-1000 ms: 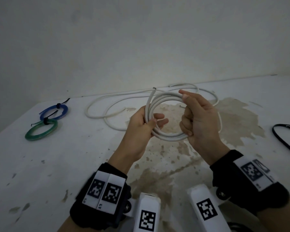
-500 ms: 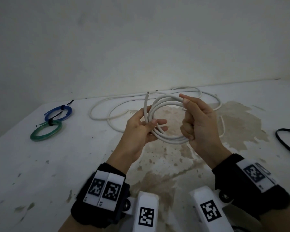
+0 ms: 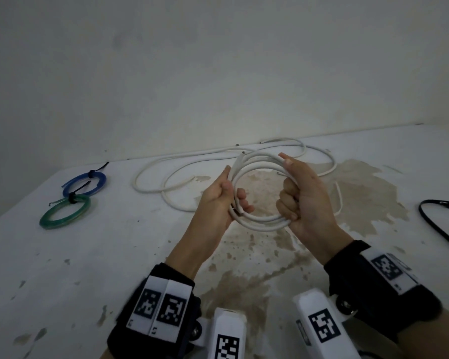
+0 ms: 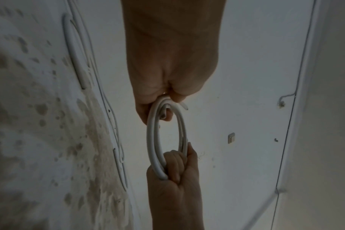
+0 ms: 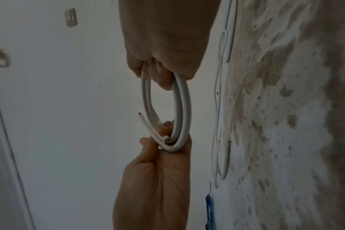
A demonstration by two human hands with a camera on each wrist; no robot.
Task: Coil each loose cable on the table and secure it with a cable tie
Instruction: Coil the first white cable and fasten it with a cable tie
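Note:
A white cable coil (image 3: 262,221) of a few loops hangs in the air above the table, between my two hands. My left hand (image 3: 218,203) grips its left side, where both cut ends lie. My right hand (image 3: 306,193) is curled round its right side, forefinger stretched along the top loop. The left wrist view has the coil (image 4: 151,140) running from my left hand (image 4: 167,77) down to my right hand (image 4: 173,179). In the right wrist view the coil (image 5: 184,105) hangs from my right hand (image 5: 163,54), and my left hand (image 5: 154,179) pinches its far end.
More loose white cable (image 3: 166,177) sprawls at the back of the stained white table (image 3: 114,255), by the wall. A blue coil (image 3: 88,182) and a green coil (image 3: 65,213), each tied with a black tie, lie far left. A black cable tie (image 3: 436,224) lies at the right.
Both hands kept hold of the white coil. Its loops have been drawn into a wider, rounder ring, and the right hand's lower fingers have closed more tightly on its side.

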